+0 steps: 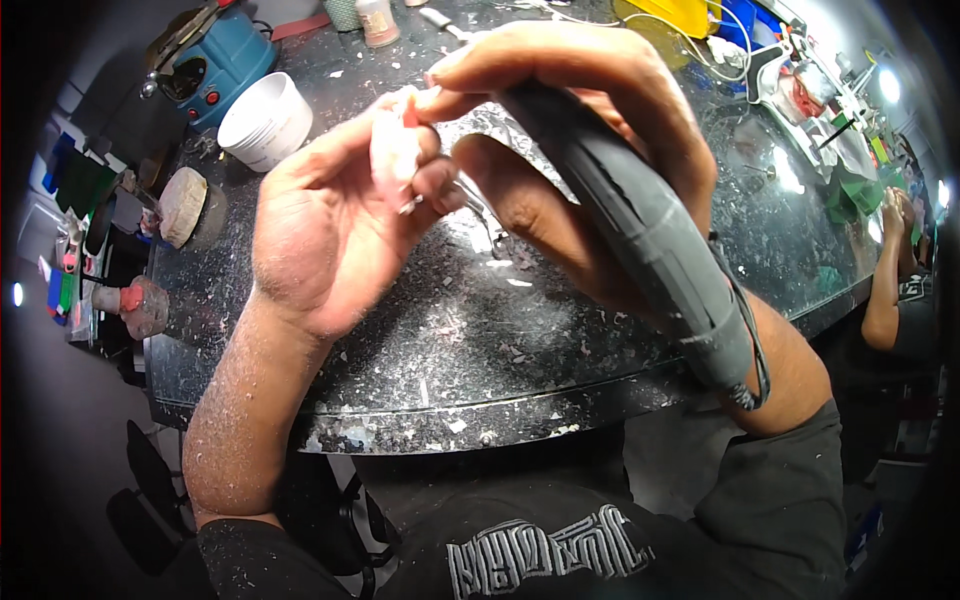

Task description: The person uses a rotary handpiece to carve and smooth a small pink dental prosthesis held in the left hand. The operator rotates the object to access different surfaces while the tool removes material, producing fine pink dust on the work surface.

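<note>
A small pinkish-white piece (393, 150), powdery on its surface, is gripped by the bent fingers of my left hand (310, 230). Its full shape is partly covered by the fingers, so I cannot tell exactly what it is. My right hand (665, 115) is wrapped round a thick black handpiece (640, 220) with a taped-looking body and a thin black cable at its rear end. The handpiece slants up and left, and fingers hide its front tip. The fingertips of both hands meet or nearly meet beside the piece. White dust covers my left forearm.
Shavings and dust litter the dark tabletop (420, 370). At left are a white tub (267, 122), a blue machine (228, 62), a round pale disc (183, 207) and a clear bottle (145, 306). A yellow container (685, 17) lies far right; another person's arm (882, 270) reaches in at right.
</note>
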Motion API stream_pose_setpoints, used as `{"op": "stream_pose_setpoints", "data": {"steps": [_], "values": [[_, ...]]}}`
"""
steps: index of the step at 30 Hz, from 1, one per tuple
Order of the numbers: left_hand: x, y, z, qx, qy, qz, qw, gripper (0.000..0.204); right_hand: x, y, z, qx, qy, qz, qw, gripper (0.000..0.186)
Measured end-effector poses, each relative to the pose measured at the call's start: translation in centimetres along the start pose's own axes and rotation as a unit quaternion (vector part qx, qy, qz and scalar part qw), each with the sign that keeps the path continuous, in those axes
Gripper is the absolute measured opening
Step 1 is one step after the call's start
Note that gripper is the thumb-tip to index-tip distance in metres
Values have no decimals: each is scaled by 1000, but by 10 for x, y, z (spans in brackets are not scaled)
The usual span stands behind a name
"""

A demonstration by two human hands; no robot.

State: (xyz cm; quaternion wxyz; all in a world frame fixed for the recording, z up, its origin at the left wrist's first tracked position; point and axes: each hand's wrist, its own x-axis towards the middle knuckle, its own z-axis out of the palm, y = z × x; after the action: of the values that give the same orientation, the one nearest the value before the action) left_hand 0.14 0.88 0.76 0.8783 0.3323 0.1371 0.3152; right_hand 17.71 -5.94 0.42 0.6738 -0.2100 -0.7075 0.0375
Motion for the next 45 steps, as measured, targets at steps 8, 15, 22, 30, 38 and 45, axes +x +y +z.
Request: {"op": "stream_pose_setpoints", "data": {"steps": [8,15,22,30,38,45], "values": [[-12,-11,5,69,1,-58,996,39,-6,4,-6,-67,-70,43,994,37],[0,0,-2,290,42,180,939,44,-3,6,-4,-108,-13,60,992,34],[-1,3,-8,213,-12,124,969,37,1,3,-9,-118,-20,72,990,31],[-1,-2,-3,172,3,148,974,30,2,-12,-16,-113,-59,102,987,28],[-1,-4,-8,249,2,199,948,25,-5,7,-7,-100,18,65,993,30],[-1,-5,-5,248,15,207,946,24,-2,3,-10,-117,-5,75,990,27]]}}
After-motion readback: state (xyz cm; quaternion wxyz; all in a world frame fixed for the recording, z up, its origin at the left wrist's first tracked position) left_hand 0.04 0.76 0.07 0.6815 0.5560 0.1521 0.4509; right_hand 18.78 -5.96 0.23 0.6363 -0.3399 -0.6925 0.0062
